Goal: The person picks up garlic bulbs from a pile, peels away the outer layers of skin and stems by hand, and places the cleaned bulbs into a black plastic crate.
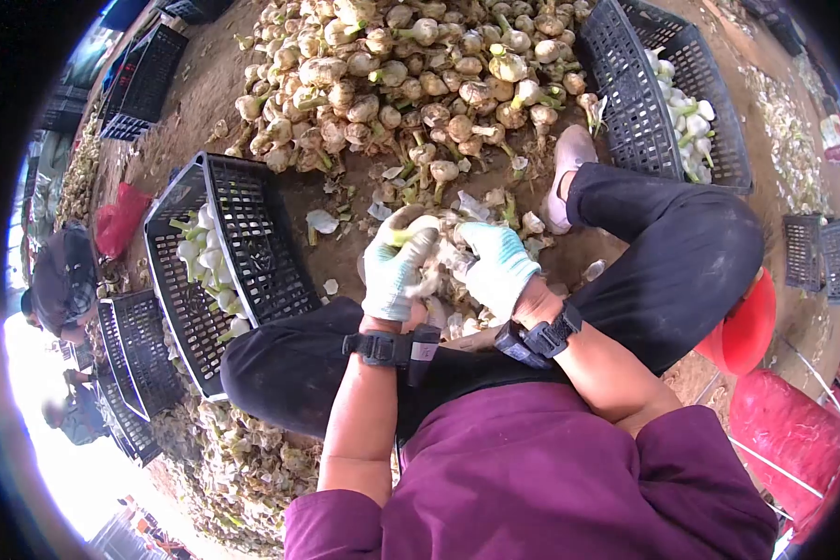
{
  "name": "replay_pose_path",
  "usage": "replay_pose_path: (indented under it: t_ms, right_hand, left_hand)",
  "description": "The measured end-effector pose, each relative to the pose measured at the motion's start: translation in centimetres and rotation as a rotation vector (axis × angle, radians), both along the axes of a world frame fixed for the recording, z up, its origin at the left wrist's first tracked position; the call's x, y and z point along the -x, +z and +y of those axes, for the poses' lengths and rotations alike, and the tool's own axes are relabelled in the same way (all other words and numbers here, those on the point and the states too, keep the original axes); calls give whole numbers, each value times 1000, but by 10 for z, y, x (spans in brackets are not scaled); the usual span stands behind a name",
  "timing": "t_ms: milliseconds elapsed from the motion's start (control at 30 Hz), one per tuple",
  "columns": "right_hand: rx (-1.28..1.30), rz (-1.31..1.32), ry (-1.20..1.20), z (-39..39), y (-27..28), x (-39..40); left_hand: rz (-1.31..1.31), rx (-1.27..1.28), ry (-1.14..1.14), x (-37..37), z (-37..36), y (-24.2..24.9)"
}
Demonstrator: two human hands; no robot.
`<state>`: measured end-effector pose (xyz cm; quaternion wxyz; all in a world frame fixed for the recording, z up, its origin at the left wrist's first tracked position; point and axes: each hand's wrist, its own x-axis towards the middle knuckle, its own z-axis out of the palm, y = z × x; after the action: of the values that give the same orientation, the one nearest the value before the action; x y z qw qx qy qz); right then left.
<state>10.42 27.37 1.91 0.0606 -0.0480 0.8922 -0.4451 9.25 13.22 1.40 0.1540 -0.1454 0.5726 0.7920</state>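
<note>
My left hand, in a pale knit glove, is closed around a garlic bulb, whose green stem shows by the thumb; the fingers hide most of the bulb. Close by on the right, my right hand wears a matching glove, its fingers curled in toward the bulb. What they pinch is hidden. Brownish papery skin and roots show between the two hands. Peeled skins lie scattered on the ground around them.
A large heap of unpeeled garlic lies ahead. Black crates with cleaned white garlic stand left and right. A red plastic seat or basin and red sacks are at right. Another person is at far left.
</note>
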Motion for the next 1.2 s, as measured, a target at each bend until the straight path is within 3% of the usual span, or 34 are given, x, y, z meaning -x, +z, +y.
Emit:
replay_pose_path:
  t_ms: [33,133,200,267,333,367,433,467,533,567,600,667,733,767,800,867,933,1000,1067,1133,1167,1200]
  right_hand:
    - [22,-14,12,-2,3,-1]
    - [-332,-480,17,15,-18,17]
    - [-603,-601,243,25,-33,22]
    - [-545,-603,223,29,-35,16]
    - [99,-5,66,21,-33,11]
    - [105,-4,72,17,-32,7]
    - [1193,-549,-78,4,-4,3]
    - [1193,-545,-84,-2,5,4]
    - [48,-189,73,-13,18,6]
    - [4,241,-9,-18,5,-8]
    - [61,369,-46,-22,-8,-8]
    - [178,20,11,-16,7,3]
    - [487,-281,-216,-7,-38,2]
    - [275,-346,-254,6,-50,4]
    - [522,-571,-435,13,-34,4]
    - [295,-452,-317,20,-28,3]
    - [18,-194,-29,15,-32,10]
    - [95,27,-51,3,-34,11]
    - [111,-50,-44,4,-26,9]
    - [-208,-369,338,5,-13,11]
    - [-228,-395,457,8,4,12]
    - [-174,-259,420,7,-21,-1]
  left_hand:
    - [25,78,52,1,-1,-3]
    - [38,-71,3,3,-13,-7]
    - [175,-284,24,7,-19,-11]
    - [76,-533,86,9,-25,-6]
    - [-23,-700,128,11,-33,-3]
    - [4,-695,119,9,-33,-5]
    - [-71,-692,115,8,-34,-14]
    - [-73,-694,108,7,-30,-18]
    - [52,-385,121,6,-13,-9]
    - [-83,-527,48,7,-20,-19]
    - [-199,-616,46,9,-31,-38]
    - [-149,-395,217,7,-33,-56]
    - [-211,-406,300,4,-27,-34]
    - [-274,-417,381,4,-25,-25]
    - [-263,-485,391,5,-31,-23]
    - [-287,-543,357,9,-35,-6]
    - [-301,-592,307,11,-40,-7]
    - [-357,-660,285,10,-39,-3]
    - [-344,-588,265,12,-50,-3]
    - [73,-300,294,19,-85,-13]
    - [82,-790,348,21,-103,-2]
    - [268,-641,600,27,-100,26]
